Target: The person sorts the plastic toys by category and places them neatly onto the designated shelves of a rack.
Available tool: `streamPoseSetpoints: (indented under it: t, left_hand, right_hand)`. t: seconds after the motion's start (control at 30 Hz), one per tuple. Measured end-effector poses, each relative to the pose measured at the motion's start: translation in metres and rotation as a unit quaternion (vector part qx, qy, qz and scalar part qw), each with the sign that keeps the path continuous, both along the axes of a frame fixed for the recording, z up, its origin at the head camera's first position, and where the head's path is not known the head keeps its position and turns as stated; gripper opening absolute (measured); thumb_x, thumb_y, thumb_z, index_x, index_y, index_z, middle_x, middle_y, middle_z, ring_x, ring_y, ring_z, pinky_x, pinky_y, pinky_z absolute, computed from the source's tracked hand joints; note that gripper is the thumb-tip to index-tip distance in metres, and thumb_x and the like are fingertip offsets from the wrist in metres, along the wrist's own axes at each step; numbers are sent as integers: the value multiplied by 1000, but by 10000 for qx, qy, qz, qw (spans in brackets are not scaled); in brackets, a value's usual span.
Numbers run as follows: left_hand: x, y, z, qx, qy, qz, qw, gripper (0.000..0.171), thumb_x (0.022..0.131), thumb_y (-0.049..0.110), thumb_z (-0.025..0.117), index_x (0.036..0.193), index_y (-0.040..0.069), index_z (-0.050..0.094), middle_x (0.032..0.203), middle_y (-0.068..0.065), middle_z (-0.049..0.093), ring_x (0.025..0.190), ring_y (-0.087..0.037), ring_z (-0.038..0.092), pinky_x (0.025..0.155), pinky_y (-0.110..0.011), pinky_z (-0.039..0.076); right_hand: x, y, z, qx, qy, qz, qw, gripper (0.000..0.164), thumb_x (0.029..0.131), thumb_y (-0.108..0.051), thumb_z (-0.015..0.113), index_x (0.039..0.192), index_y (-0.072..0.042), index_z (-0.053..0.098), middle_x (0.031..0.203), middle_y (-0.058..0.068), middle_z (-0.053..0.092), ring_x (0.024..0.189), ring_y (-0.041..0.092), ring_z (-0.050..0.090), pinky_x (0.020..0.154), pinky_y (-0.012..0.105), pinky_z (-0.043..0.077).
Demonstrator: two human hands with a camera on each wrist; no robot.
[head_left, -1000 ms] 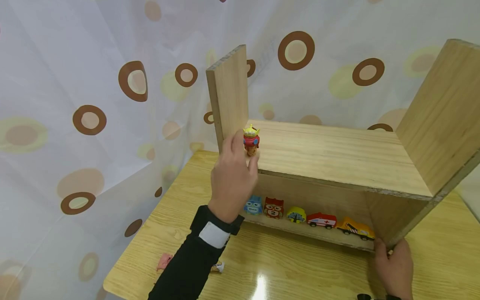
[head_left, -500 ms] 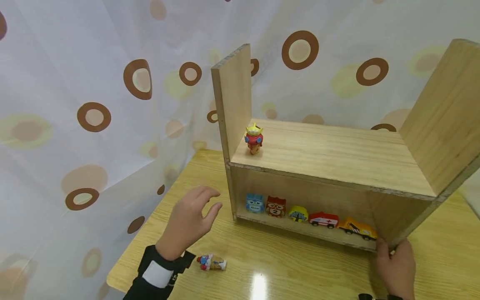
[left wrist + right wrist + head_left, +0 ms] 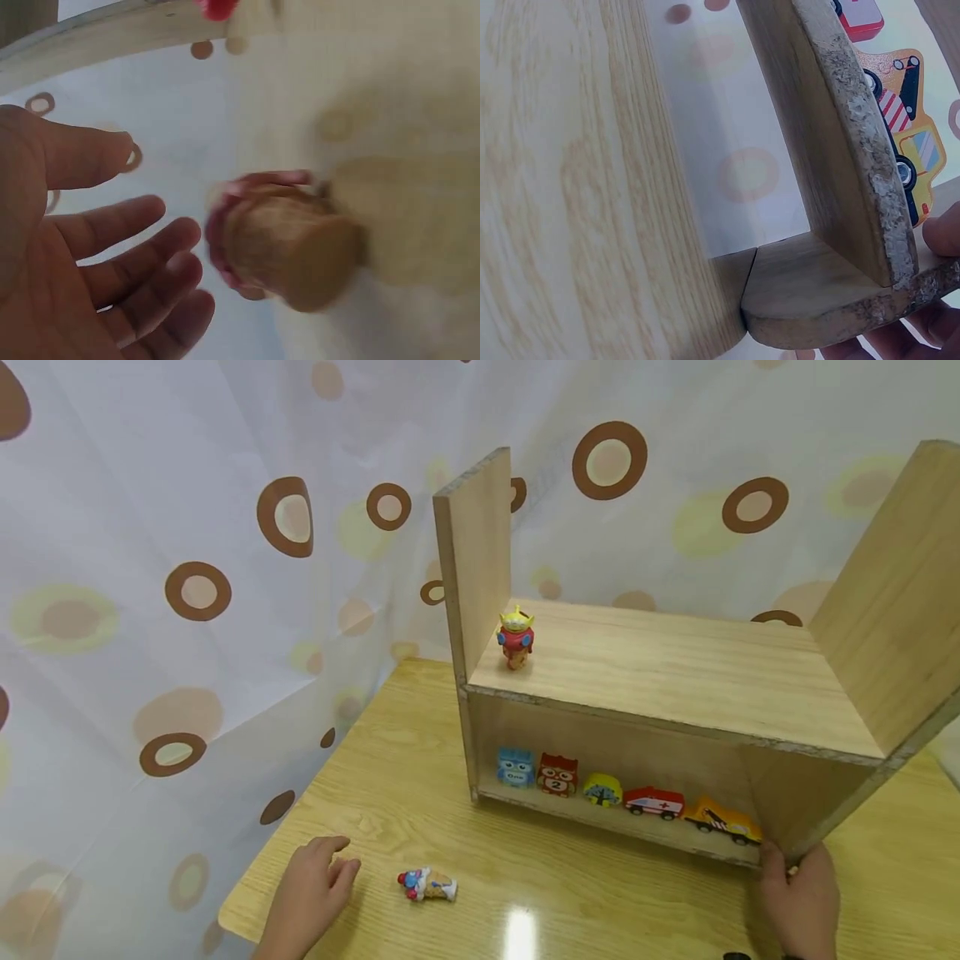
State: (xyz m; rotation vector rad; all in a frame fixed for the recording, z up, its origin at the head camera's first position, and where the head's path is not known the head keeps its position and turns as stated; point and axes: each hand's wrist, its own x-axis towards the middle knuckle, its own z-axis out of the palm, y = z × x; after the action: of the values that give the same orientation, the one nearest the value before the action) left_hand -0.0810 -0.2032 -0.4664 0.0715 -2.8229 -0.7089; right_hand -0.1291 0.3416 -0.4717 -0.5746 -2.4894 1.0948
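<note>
My left hand (image 3: 309, 892) is over the table's left part, fingers apart and slightly bent, holding nothing. In the left wrist view, a blurred toy (image 3: 289, 244) with a brown cone-like base and pinkish top lies just beyond the fingertips; the head view does not show it. To the hand's right, an ice-cream-cone figure (image 3: 429, 885) with blue and red on top lies on its side. My right hand (image 3: 799, 893) grips the lower right corner of a wooden shelf (image 3: 675, 668), thumb inside and fingers outside. A yellow-headed, red figure (image 3: 516, 639) stands upright on its upper board.
On the lower board stand a blue owl block (image 3: 515, 768), a red owl block (image 3: 557, 775), a yellow tree block (image 3: 602, 790), a red-and-white ambulance (image 3: 654, 802) and an orange truck (image 3: 722, 823). The wooden table's (image 3: 375, 793) left edge is near my left hand.
My left hand has let go of the yellow-headed figure on the upper board and moved down and left to the table. My right hand keeps its grip on the shelf corner.
</note>
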Motion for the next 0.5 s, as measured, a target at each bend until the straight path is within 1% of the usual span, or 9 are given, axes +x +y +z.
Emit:
streamPoseSetpoints:
  t: [0.1, 0.17, 0.2, 0.3, 0.37, 0.5]
  left_hand:
    - [9, -3, -11, -109, 98, 244, 9996, 36, 90, 23, 71, 113, -4, 69, 106, -20, 71, 95, -37, 67, 85, -53, 54]
    - [14, -3, -15, -229, -24, 381, 9990, 39, 89, 26, 72, 113, -5, 68, 103, -21, 70, 91, -36, 67, 81, -52, 55]
    - [16, -3, -16, -249, -156, 435, 9986, 41, 89, 26, 71, 114, -6, 67, 101, -20, 69, 87, -35, 67, 78, -51, 55]
    - [17, -2, -17, -311, -460, 510, 9972, 40, 89, 25, 70, 116, -5, 66, 97, -18, 68, 80, -30, 67, 70, -48, 55]
    - [17, -2, -18, -312, -550, 544, 9965, 39, 88, 23, 71, 117, -3, 65, 94, -16, 68, 75, -26, 65, 67, -45, 54]
    - [14, -1, -17, -395, -461, 511, 9968, 39, 85, 19, 73, 116, -3, 65, 92, -15, 67, 73, -23, 64, 65, -44, 54]
  right_hand:
    - [0, 0, -1, 15, -31, -24, 10000, 47, 101, -20, 41, 130, 16, 38, 114, 33, 47, 101, 47, 48, 75, 44, 35]
    - [0, 0, -2, 10, -60, -53, 10000, 46, 100, -21, 42, 129, 15, 38, 112, 32, 47, 98, 45, 48, 72, 39, 34]
    - [0, 0, -2, 16, -88, -73, 9999, 45, 100, -21, 42, 128, 15, 39, 112, 31, 48, 98, 44, 48, 71, 37, 34]
    - [0, 0, 0, 30, -81, -72, 9999, 46, 100, -20, 42, 129, 15, 39, 113, 32, 48, 98, 44, 48, 70, 35, 34]
    - [0, -1, 1, 37, -49, -53, 10000, 45, 100, -19, 42, 129, 16, 39, 113, 33, 48, 98, 44, 48, 71, 35, 34]
    - [0, -1, 1, 25, 23, -33, 10000, 46, 100, -18, 42, 130, 16, 39, 115, 34, 48, 101, 46, 48, 72, 37, 33]
